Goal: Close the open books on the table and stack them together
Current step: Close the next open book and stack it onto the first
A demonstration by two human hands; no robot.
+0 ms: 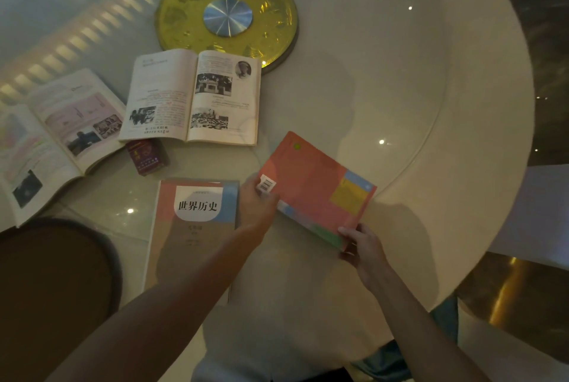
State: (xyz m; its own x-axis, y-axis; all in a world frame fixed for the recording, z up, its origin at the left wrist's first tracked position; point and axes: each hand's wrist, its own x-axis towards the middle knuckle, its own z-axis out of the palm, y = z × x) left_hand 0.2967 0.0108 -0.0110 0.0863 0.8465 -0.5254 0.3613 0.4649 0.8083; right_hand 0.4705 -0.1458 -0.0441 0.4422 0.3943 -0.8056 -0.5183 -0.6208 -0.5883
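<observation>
A closed orange book [314, 184] lies back cover up, tilted, near the middle of the round white table [400, 79]. My left hand [261, 206] grips its barcode corner and my right hand [360, 243] holds its near right corner. To the left lies a closed history book [191, 227], front cover up, partly under my left forearm. Farther back an open book [192, 98] shows black-and-white photos. Another open book [52, 138] with pinkish pages lies at the far left.
A small dark red box [146, 158] sits between the open books and the closed history book. A gold disc with a silver hub [228, 16] occupies the table's centre. A dark round seat [52, 295] is at lower left. The table edge curves along the right.
</observation>
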